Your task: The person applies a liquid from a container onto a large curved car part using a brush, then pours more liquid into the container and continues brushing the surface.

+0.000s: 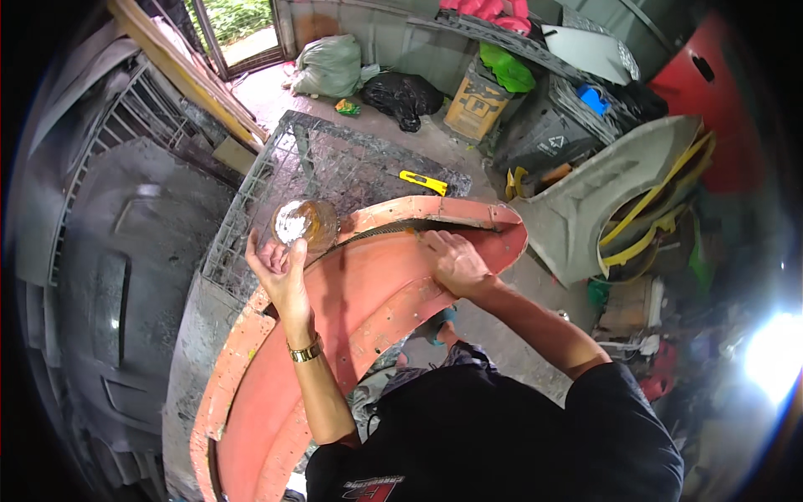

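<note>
Two items are noted at the hands: a clear round container (324, 222), amber inside with a white patch, and a long curved orange shell (335, 293) with a flanged, holed rim. The left hand (280, 269) is partly curled, thumb and fingers apart around the container, which it grips above the shell's far rim; a gold-coloured watch (305, 349) sits on that wrist. The right hand (456, 261) is palm down, fingers bent, fingertips by a dark strip (365, 240) along the shell's inner far side; whether it holds anything cannot be told. Beyond the right hand, a yellow cutter (423, 181) lies on a stained work table (343, 146). Well to the right of that hand stands a large grey panel (569, 213). Far beyond both hands, a black bag (404, 94) lies beside a pale sack (328, 65).
</note>
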`<action>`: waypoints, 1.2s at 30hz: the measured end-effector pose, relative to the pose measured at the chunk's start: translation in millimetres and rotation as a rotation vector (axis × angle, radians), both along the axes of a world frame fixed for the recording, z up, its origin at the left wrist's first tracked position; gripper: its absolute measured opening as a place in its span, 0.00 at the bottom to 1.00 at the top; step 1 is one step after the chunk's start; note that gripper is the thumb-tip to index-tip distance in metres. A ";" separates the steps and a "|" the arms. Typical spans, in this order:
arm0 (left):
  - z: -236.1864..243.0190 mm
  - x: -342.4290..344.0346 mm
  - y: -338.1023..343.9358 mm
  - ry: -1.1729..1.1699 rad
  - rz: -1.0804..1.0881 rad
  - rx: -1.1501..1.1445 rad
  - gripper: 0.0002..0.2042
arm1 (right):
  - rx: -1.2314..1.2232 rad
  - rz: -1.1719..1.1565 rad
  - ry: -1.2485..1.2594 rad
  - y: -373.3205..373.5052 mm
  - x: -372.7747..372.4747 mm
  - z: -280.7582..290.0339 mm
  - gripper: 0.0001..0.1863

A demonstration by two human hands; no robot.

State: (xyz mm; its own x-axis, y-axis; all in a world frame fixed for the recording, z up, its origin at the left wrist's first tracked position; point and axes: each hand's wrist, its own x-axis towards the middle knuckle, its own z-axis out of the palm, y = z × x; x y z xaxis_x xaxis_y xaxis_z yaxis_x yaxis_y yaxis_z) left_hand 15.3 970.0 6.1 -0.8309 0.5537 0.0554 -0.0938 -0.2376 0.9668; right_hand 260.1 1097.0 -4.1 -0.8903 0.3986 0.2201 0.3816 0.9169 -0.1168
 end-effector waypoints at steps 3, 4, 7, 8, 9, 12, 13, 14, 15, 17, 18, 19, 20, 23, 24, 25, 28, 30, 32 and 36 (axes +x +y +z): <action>8.2 7.6 6.4 -0.008 -0.023 -0.004 0.40 | 0.003 -0.093 -0.015 -1.6 27.7 11.9 0.16; 9.7 10.4 8.3 0.015 -0.021 -0.012 0.37 | 0.024 -0.115 -0.026 -2.4 36.6 15.9 0.17; 15.1 17.5 14.6 0.043 -0.038 -0.013 0.34 | -0.020 -0.175 0.014 -3.9 54.7 32.7 0.17; 13.7 18.2 16.5 0.041 -0.045 -0.017 0.34 | -0.032 -0.186 -0.005 -3.7 60.5 38.8 0.17; 12.3 19.1 18.5 0.038 -0.051 -0.020 0.34 | -0.031 -0.191 -0.001 -4.2 65.4 44.1 0.17; 10.2 20.5 21.5 0.006 -0.049 -0.023 0.34 | -0.009 -0.200 -0.005 -7.1 77.3 52.5 0.17; 11.4 20.9 21.8 -0.007 -0.059 -0.016 0.35 | -0.018 -0.186 0.005 -7.6 83.6 53.4 0.17; 9.5 22.0 24.6 -0.012 -0.065 -0.010 0.35 | 0.004 -0.208 0.002 -8.6 90.5 54.2 0.17; 6.5 23.0 28.8 -0.018 -0.071 -0.005 0.36 | 0.025 -0.229 -0.001 -9.9 95.8 56.3 0.17; 6.3 20.0 31.7 -0.034 -0.108 -0.011 0.40 | 0.009 -0.261 0.023 -14.6 97.6 74.2 0.17; 7.6 18.8 29.9 -0.012 -0.104 -0.022 0.40 | -0.007 -0.318 0.019 -18.2 96.5 79.3 0.15; 3.9 15.7 30.5 0.005 -0.102 0.000 0.40 | -0.040 -0.329 0.046 -21.9 93.6 91.7 0.12; 5.3 15.6 30.7 0.003 -0.098 -0.010 0.40 | -0.054 -0.361 0.100 -23.5 94.9 95.2 0.11; 8.5 12.5 28.8 -0.021 -0.087 -0.023 0.40 | -0.118 -0.415 0.196 -26.1 88.9 111.4 0.10; 9.0 10.4 26.7 -0.046 -0.090 -0.022 0.40 | -0.238 -0.475 0.280 -25.6 82.4 115.6 0.11; 7.1 9.3 26.9 -0.045 -0.089 -0.019 0.40 | -0.352 -0.542 0.361 -23.8 79.7 118.6 0.11; 2.9 8.0 26.2 -0.023 -0.073 -0.015 0.40 | -0.468 -0.522 0.530 -9.2 68.5 103.4 0.10; 7.3 12.7 24.8 -0.030 -0.050 0.014 0.38 | -0.652 -0.550 0.698 -6.9 58.3 104.2 0.10; 3.3 11.1 21.2 -0.029 -0.027 0.029 0.37 | -0.761 -0.530 0.767 -2.0 50.4 93.0 0.10; -2.9 4.5 9.8 0.020 0.045 -0.001 0.37 | -0.837 -0.487 0.811 0.5 40.1 73.2 0.10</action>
State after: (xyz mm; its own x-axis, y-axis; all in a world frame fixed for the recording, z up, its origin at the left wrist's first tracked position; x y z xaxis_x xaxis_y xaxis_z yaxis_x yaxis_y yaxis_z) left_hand 19.7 979.8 3.2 -0.8539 0.5155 0.0718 -0.0633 -0.2399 0.9687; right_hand 300.1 1097.4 69.1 -0.3401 0.9276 0.1547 0.2054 0.2339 -0.9503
